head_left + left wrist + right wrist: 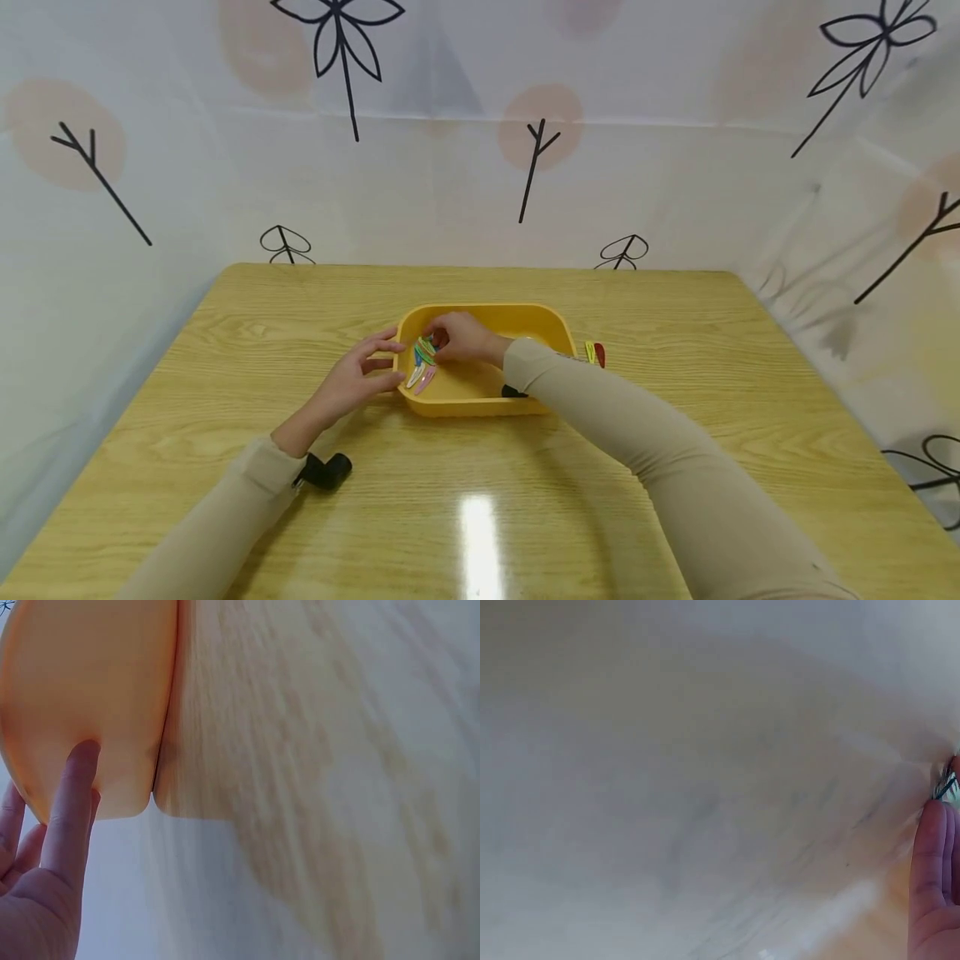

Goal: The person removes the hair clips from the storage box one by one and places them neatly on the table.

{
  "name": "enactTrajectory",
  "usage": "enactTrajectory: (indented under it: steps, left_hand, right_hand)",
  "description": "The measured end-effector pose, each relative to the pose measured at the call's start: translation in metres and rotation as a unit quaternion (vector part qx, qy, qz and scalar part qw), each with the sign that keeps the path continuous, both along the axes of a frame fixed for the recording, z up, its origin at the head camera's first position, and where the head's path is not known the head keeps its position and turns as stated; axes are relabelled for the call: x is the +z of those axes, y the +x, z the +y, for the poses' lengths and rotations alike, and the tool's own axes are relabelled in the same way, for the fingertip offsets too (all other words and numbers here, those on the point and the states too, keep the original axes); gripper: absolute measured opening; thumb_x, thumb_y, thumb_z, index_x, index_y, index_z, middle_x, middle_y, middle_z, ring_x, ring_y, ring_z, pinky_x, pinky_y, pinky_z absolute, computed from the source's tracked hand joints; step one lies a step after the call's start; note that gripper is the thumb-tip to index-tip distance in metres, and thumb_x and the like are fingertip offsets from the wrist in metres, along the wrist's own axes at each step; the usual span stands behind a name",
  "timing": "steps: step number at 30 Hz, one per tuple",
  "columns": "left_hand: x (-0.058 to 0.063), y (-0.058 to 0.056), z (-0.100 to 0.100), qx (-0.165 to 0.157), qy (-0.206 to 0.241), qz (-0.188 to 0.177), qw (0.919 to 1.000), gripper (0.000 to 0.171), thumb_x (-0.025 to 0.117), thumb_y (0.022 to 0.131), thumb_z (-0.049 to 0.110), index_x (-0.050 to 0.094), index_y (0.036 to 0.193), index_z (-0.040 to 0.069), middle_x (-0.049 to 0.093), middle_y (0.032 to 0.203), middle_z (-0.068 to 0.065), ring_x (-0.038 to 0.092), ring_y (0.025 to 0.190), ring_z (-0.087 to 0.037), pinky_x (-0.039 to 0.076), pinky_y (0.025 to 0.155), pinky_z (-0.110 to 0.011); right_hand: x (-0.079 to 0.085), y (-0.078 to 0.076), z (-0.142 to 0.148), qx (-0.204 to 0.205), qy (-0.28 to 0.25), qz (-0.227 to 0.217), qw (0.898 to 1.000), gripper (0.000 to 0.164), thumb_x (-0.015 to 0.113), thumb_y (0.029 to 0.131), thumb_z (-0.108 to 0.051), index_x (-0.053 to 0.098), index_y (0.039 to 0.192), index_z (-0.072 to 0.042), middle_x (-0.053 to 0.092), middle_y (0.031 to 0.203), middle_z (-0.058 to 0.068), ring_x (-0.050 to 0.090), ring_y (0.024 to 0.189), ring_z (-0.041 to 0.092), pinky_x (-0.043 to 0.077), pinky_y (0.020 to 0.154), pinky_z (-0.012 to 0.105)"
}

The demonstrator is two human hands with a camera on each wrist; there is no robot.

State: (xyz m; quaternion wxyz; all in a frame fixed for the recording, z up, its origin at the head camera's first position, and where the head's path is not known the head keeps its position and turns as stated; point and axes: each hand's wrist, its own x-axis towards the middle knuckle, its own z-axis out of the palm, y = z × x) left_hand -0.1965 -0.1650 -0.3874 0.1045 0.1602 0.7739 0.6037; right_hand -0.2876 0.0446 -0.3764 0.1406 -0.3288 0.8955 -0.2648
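A yellow plastic tray [480,407] stands on the wooden table. At its left end lies a small pile of colourful snap hair clips [424,377], pink, blue, green and pale ones. My right hand [465,337] reaches into the tray, thumb and fingertips pinched together at the pile; in the right wrist view, a small dark and greenish piece [948,787] shows between the fingertips. My left hand [358,375] is at the tray's left end, fingers spread and fairly straight. One finger [71,802] touches the outer wall in the left wrist view.
Just past the tray's right end are a yellow clip [590,352] and a red one [600,355], partly behind the right sleeve [600,408]. A black wrist device [327,472] hangs under the left cuff. A patterned cloth [450,192] hangs behind the table [315,292].
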Motion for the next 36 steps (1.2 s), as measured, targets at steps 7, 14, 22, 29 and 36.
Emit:
enactTrajectory:
  steps: [7, 14, 22, 29, 36]
  left_hand:
    - [0.0006, 0.0005, 0.0017, -0.001, -0.001, 0.001, 1.0, 0.044, 0.069, 0.086, 0.015, 0.052, 0.123, -0.004, 0.025, 0.15, -0.003, 0.043, 0.12, -0.04, 0.054, 0.08, -0.034]
    - [0.0011, 0.0011, 0.002, -0.004, 0.001, -0.003, 1.0, 0.045, 0.069, 0.086, 0.016, 0.052, 0.123, -0.004, 0.025, 0.15, -0.003, 0.044, 0.119, -0.039, 0.053, 0.08, -0.035]
    - [0.0015, 0.0001, 0.0003, -0.002, -0.006, 0.004, 1.0, 0.044, 0.069, 0.086, 0.015, 0.053, 0.123, -0.003, 0.024, 0.151, -0.004, 0.043, 0.12, -0.039, 0.053, 0.081, -0.035]
    - [0.0014, -0.0003, 0.0001, -0.003, 0.0, -0.007, 1.0, 0.045, 0.069, 0.086, 0.017, 0.052, 0.123, -0.003, 0.023, 0.151, -0.002, 0.043, 0.121, -0.039, 0.054, 0.08, -0.035]
    - [0.0012, 0.0003, 0.0002, -0.005, 0.004, -0.009, 0.9999, 0.045, 0.068, 0.086, 0.016, 0.052, 0.123, -0.004, 0.023, 0.151, -0.003, 0.044, 0.12, -0.039, 0.054, 0.08, -0.034]
  right_hand:
    - [0.0023, 0.0006, 0.0028, 0.011, 0.007, 0.012, 1.0, 0.034, 0.065, 0.079, 0.005, 0.062, 0.113, 0.004, 0.064, 0.092, 0.01, 0.058, 0.083, 0.018, 0.049, 0.073, 0.022]
    - [0.0025, 0.0013, 0.0033, 0.03, 0.004, 0.038, 0.999, 0.032, 0.067, 0.08, 0.003, 0.063, 0.112, 0.002, 0.064, 0.096, 0.009, 0.058, 0.084, 0.018, 0.049, 0.075, 0.022]
    - [0.0021, 0.0, -0.0011, 0.056, 0.009, 0.019, 0.998, 0.033, 0.067, 0.081, 0.001, 0.063, 0.114, 0.002, 0.065, 0.097, 0.009, 0.059, 0.085, 0.016, 0.049, 0.075, 0.019]
    - [0.0052, 0.0026, -0.0024, 0.064, 0.027, 0.016, 0.997, 0.031, 0.064, 0.085, 0.001, 0.063, 0.115, -0.002, 0.064, 0.092, 0.007, 0.058, 0.081, 0.015, 0.048, 0.073, 0.021]
    - [0.0065, 0.0044, -0.0031, 0.095, 0.03, 0.015, 0.995, 0.03, 0.065, 0.085, -0.003, 0.063, 0.114, 0.0, 0.063, 0.093, 0.008, 0.056, 0.081, 0.018, 0.046, 0.072, 0.02]
